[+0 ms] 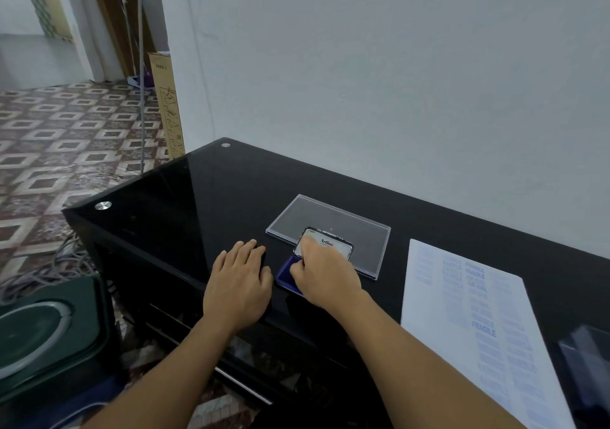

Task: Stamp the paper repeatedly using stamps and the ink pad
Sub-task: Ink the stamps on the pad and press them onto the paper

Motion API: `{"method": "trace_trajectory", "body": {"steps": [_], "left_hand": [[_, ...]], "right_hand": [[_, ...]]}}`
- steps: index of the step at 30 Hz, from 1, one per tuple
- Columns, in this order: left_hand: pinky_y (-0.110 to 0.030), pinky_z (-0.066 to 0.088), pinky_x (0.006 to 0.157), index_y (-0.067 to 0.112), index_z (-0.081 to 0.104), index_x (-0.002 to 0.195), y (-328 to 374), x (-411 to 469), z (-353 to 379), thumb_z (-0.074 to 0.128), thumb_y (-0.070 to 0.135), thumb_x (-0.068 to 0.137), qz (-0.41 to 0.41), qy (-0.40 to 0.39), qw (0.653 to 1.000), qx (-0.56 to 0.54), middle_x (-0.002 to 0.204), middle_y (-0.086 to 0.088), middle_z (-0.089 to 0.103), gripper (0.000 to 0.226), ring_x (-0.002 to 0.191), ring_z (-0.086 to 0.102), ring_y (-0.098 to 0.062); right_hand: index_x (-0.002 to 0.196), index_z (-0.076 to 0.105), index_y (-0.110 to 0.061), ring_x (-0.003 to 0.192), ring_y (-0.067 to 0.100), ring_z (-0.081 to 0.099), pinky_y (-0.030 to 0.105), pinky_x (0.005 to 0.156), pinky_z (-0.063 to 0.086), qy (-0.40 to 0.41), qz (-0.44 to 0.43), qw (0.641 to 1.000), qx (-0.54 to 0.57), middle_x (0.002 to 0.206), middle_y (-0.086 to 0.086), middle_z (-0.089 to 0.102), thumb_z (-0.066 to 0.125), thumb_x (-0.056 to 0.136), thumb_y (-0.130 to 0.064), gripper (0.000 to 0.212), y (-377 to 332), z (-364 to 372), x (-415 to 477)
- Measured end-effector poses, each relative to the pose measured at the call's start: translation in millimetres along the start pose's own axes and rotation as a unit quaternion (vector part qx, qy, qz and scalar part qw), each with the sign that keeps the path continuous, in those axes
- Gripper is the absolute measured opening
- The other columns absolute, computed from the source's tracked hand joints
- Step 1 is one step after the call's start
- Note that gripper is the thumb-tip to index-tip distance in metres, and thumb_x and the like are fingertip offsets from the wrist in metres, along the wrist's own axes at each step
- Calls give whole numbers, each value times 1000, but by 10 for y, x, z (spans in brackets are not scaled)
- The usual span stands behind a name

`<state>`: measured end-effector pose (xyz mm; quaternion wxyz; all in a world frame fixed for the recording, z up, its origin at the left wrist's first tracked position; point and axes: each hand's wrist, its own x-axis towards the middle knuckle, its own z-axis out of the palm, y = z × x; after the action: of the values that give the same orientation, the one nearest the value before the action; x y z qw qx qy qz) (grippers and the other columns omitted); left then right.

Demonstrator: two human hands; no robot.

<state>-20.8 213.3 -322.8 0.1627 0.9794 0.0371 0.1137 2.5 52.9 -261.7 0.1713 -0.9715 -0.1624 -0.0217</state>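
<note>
One ink pad [285, 271], one sheet of paper [462, 313] and one clear plastic tray [330, 217] are seen on the desk [185, 204]; two hands are in view. No stamp can be made out plainly.

The ink pad lies open near the desk's front edge, its white lid raised and leaning against the tray behind it. The paper is laid well to the right and is covered with columns of blue prints.

The left hand [239, 283] is laid flat on the desk just beside the pad, fingers straight and relaxed. The right hand [325, 277] is held over the blue pad with fingers curled downward; whether anything is gripped beneath them cannot be told.

The desk top is black glass, set against a pale wall [396, 65]. A patterned tile floor [66, 138], a tall cardboard box [168, 105] and loose cables [49, 263] are seen to the left.
</note>
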Motion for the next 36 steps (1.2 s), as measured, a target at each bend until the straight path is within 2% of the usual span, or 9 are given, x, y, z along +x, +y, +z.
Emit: {"method": "trace_trajectory", "body": {"steps": [4,8,10,13,15,19,23,27,36], "left_hand": [[-38,7,124,23,34,152,-18,36,-34,34,38,103,-4,-27,999,-37,163,3,24,52,152,12,-15],[-41,26,118,13,48,142,15,114,-152,45,29,99,-23,-31,993,-116,148,-5,48,46,140,37,-19],[-41,34,113,10,51,139,97,102,-225,48,26,97,-28,-18,988,-150,141,-6,54,45,133,45,-20],[-38,38,110,14,51,139,290,55,-302,46,30,97,-8,-33,984,-174,140,-3,52,46,132,44,-20],[-38,42,105,19,53,133,455,33,-329,43,35,95,23,-44,983,-177,134,2,54,43,129,46,-18],[-34,38,107,15,52,134,825,-18,-333,45,30,99,72,-54,982,-163,137,3,51,39,130,43,-18],[-33,40,102,13,56,125,1170,-95,-289,47,25,98,127,-46,976,-170,125,1,56,31,120,48,-19],[-36,33,114,15,48,138,1442,-180,-211,46,30,100,149,-72,970,-177,141,2,48,41,134,38,-16],[-36,28,117,16,46,142,1727,-255,117,44,32,101,218,-76,962,-144,147,0,45,45,140,33,-17]], "right_hand": [[91,37,-19,73,23,52,28,52,32,11,-10,1000,24,83,4,57,47,99,-25,14,49,-40,-113],[91,43,-20,76,21,61,39,64,53,16,16,998,63,87,2,63,47,100,-32,16,155,-154,-199],[90,44,-23,77,18,62,39,63,57,28,36,996,71,88,0,64,48,100,-34,16,240,-245,-266],[86,41,-22,67,15,56,30,52,44,38,63,996,59,79,-2,57,49,101,-33,20,407,-403,-396],[85,41,-21,65,16,53,31,53,42,45,83,994,50,76,0,55,51,100,-31,20,522,-517,-491],[82,41,-20,65,17,51,31,55,40,51,127,990,45,77,3,56,53,98,-30,22,796,-705,-679],[79,42,-22,65,15,53,27,56,40,62,162,984,41,78,3,58,54,99,-30,24,1087,-878,-851],[81,43,-22,67,14,55,25,58,42,64,184,980,33,80,2,60,55,100,-30,23,1296,-1016,-929],[83,46,-19,67,17,55,30,60,47,69,206,976,22,80,3,59,56,97,-29,20,1545,-1032,-774]]}}
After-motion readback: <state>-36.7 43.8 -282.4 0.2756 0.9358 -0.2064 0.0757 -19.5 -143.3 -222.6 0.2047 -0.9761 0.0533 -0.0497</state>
